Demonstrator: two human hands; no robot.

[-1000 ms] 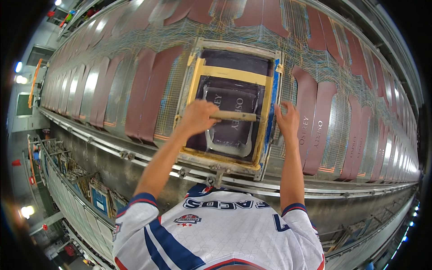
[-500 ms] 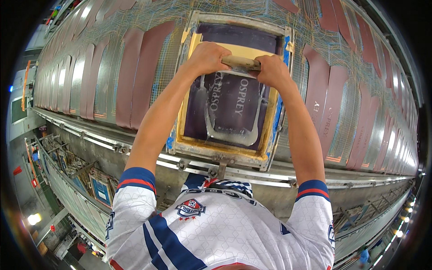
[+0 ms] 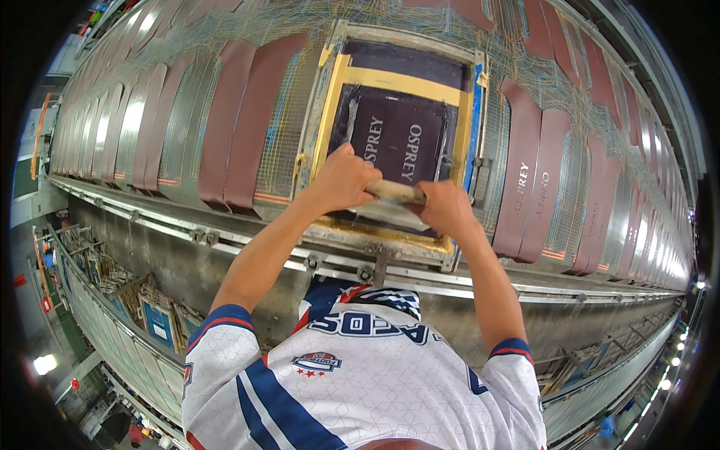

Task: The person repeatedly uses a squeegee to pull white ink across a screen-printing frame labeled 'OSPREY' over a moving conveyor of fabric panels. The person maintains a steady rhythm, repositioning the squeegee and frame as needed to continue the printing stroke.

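A screen printing frame [image 3: 470, 75] lies on the long table in front of me, its dark mesh edged with yellow and blue tape. My left hand [image 3: 345, 178] and my right hand [image 3: 444, 207] are both closed round the ends of a squeegee [image 3: 397, 192] with a pale wooden handle. The squeegee lies crosswise over the near part of the mesh, and its blade edge is mostly hidden by the handle and my hands. Pale lettering [image 3: 415, 154] shows through the mesh beyond it. A whitish film of ink [image 3: 352, 112] streaks the mesh's left side.
Maroon cut panels lie in rows on the table, a pair [image 3: 232, 120] left of the frame and a lettered pair [image 3: 525, 172] right of it. A metal rail [image 3: 225, 241] runs along the near edge. Below it, a rack [image 3: 157, 319] holds several frames.
Both hands have drawn the squeegee from the far part of the mesh toward me. The lettering behind it now shows more clearly, and the pale ink loop there is mostly gone.
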